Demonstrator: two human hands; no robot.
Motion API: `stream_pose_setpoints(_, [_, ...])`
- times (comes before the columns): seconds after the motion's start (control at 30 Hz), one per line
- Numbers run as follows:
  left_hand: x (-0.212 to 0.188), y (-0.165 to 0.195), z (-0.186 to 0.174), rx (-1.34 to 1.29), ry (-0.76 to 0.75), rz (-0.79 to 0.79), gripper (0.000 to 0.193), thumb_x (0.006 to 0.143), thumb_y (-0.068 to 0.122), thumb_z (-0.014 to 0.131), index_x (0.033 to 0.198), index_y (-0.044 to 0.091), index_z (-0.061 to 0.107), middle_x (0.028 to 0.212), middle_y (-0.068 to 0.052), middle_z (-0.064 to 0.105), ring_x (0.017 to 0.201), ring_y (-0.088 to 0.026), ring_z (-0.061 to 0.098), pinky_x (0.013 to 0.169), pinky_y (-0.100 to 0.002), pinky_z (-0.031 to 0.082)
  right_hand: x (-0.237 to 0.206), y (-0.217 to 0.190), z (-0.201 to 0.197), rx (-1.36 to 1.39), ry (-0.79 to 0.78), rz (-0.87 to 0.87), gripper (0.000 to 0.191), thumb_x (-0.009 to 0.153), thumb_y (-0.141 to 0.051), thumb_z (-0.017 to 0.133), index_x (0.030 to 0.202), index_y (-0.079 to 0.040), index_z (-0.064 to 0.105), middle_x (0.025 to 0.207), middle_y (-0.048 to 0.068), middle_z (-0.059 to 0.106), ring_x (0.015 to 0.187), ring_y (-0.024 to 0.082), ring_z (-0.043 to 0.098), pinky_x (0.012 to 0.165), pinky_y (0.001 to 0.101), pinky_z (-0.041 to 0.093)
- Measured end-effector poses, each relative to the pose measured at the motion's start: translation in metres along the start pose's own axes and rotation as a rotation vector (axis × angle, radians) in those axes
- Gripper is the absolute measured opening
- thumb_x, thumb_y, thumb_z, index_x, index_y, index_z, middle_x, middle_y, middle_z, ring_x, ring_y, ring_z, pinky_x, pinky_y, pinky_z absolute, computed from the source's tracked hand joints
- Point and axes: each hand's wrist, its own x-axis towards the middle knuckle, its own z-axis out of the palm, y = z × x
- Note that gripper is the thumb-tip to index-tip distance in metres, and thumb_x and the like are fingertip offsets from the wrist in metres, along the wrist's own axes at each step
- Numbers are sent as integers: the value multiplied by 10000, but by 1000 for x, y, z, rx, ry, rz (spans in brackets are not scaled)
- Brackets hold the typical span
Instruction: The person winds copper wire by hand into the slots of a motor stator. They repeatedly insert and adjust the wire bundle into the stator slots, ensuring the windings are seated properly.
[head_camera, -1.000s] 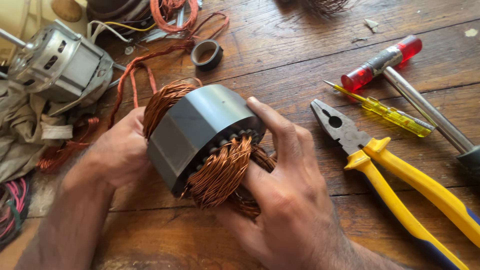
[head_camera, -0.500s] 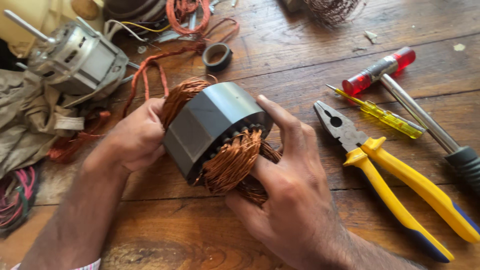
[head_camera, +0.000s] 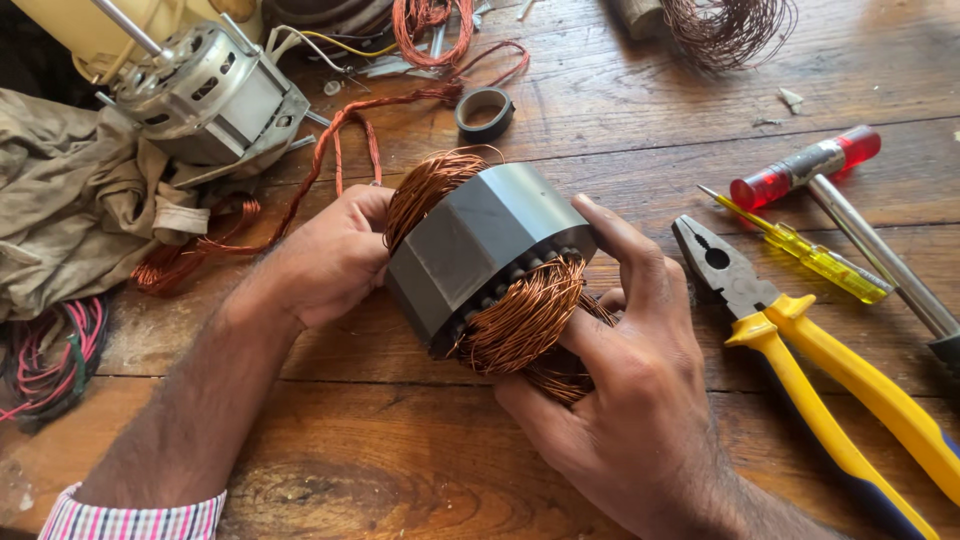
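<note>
Head view shows a grey motor stator (head_camera: 478, 250) with copper windings (head_camera: 520, 315) held just above the middle of the wooden table (head_camera: 640, 110). Left hand (head_camera: 325, 260) cups its far end, fingers curled against the coil. Right hand (head_camera: 625, 400) clasps the near end, thumb on the core. Yellow-handled pliers (head_camera: 800, 350), a yellow screwdriver (head_camera: 810, 250) and a red-handled one (head_camera: 805, 165) lie toward the right edge. An electric motor (head_camera: 205, 95) and tape roll (head_camera: 484, 112) sit near the far-left corner.

Stator core (head_camera: 480, 245), frame centre: dark grey, copper-orange windings. Pliers (head_camera: 800, 370), right: yellow handles. Screwdrivers, upper right: one translucent red handle (head_camera: 800, 165), one translucent yellow (head_camera: 825, 262). Sleeve cuff (head_camera: 130, 515), lower left: pink-white check. Cloth (head_camera: 70, 200), left: khaki.
</note>
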Motion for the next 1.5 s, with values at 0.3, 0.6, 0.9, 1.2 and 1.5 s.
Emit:
stream_pose_setpoints(0.3, [0,12,1,19,-122,-34,311,874,-13,732,1182,-47,717,1117,-99,773,972,-137,710,908,-313,574,1,0,1,41,-14,62,501,625,-221,861,1103,-119,752,1542,256,381,1346,442,438,1018,519,417])
stream_pose_setpoints(0.6, [1,3,-1,-22,-107,-19,316,842,-10,748,1155,-50,726,1098,-96,775,964,-130,719,906,-310,580,-1,3,4,29,20,19,505,636,-264,868,1121,-171,762,1557,244,387,1335,434,451,1072,543,398])
stream_pose_setpoints(0.9, [3,2,0,-10,-100,-24,276,855,-47,720,1131,-59,729,1051,-100,781,914,-130,715,864,-305,583,-2,6,4,16,36,0,519,629,-263,871,1127,-171,759,1551,242,387,1385,439,426,1093,536,384])
stream_pose_setpoints(1.2, [9,-8,-7,2,-96,-30,283,831,-114,645,1089,-32,728,999,-83,775,858,-121,723,787,-289,596,-1,5,2,68,37,29,475,614,-215,865,1074,-135,777,1545,231,430,1372,385,484,977,430,504])
stream_pose_setpoints(1.5, [11,-9,-5,22,-116,-7,234,870,-35,698,1100,-30,737,952,-57,771,808,-78,698,739,-249,575,0,5,0,5,40,-2,480,611,-210,867,1075,-132,772,1524,223,448,1371,376,494,999,443,504])
